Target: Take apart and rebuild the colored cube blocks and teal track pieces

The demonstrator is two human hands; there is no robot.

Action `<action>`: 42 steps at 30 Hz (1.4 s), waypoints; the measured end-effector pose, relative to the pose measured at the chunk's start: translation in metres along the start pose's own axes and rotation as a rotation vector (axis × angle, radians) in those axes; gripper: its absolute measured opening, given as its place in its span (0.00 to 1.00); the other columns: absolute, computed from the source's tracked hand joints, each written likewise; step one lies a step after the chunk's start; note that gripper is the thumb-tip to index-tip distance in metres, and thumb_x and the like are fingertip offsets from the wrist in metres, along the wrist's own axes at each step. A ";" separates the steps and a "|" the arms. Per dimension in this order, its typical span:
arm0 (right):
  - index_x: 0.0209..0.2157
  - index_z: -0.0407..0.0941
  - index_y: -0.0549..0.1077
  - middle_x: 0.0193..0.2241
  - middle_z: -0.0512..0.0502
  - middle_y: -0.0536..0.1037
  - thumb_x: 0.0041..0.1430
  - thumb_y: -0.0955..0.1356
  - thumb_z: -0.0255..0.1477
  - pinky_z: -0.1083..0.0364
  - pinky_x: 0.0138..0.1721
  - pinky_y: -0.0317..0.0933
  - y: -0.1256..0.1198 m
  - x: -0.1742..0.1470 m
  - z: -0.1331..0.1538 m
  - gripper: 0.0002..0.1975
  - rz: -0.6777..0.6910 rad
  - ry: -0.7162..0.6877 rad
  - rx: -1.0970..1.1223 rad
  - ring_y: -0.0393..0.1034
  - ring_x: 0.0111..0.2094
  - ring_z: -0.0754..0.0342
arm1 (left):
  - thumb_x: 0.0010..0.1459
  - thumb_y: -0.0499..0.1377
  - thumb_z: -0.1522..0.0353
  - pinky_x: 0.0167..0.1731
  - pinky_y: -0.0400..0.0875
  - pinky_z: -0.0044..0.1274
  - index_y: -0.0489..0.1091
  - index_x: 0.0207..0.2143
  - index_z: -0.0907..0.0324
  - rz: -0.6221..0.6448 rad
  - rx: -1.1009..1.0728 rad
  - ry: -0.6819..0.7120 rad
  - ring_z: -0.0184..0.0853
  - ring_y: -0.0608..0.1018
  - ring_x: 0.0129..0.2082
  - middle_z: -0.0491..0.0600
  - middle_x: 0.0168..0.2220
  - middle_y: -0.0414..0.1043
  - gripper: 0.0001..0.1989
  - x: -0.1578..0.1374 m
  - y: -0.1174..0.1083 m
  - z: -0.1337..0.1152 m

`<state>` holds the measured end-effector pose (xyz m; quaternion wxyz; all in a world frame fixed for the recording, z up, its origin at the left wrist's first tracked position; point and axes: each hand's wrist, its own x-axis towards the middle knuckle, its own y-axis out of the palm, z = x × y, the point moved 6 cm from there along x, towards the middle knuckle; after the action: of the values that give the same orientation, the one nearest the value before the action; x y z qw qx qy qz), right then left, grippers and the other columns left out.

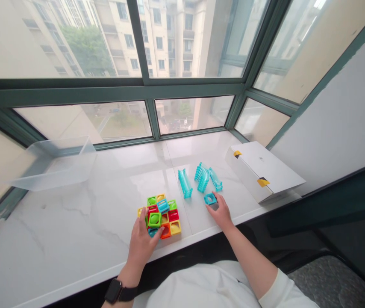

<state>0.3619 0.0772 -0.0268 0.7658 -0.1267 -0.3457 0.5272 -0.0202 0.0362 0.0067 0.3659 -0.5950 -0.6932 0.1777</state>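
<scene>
A cluster of colourful toy building blocks [175, 227] sits near the front edge of the white sill, in green, yellow, red, orange and blue. My left hand [142, 235] is curved around its left side, thumb at the front and fingers at the left edge. A green block [154, 220] and a light-blue block [163, 206] stand higher than the others. To the right, my right hand [222, 212] pinches a blue block with a round hole [209, 199] between thumb and fingers, at or just above the surface. The lower fingers of both hands are partly hidden.
Behind the blue block lie a straight turquoise track piece [185, 184], a curved one [202, 176] and a smaller one [215, 179]. A white box [262, 169] stands at the right, a clear plastic bin [57, 167] at the left. Windows [198, 113] border the back.
</scene>
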 end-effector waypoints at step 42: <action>0.54 0.50 0.73 0.39 0.44 0.80 0.70 0.64 0.30 0.45 0.48 0.74 -0.011 -0.016 0.093 0.14 0.137 -0.215 0.111 0.77 0.42 0.46 | 0.66 0.61 0.52 0.56 0.72 0.46 0.62 0.62 0.58 -0.106 0.184 0.071 0.56 0.75 0.60 0.63 0.58 0.73 0.30 -0.005 0.001 -0.005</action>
<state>0.3054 0.0426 0.0406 0.6924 -0.0503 -0.3865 0.6072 -0.0161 0.0307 0.0082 0.4521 -0.5274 -0.6910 0.1999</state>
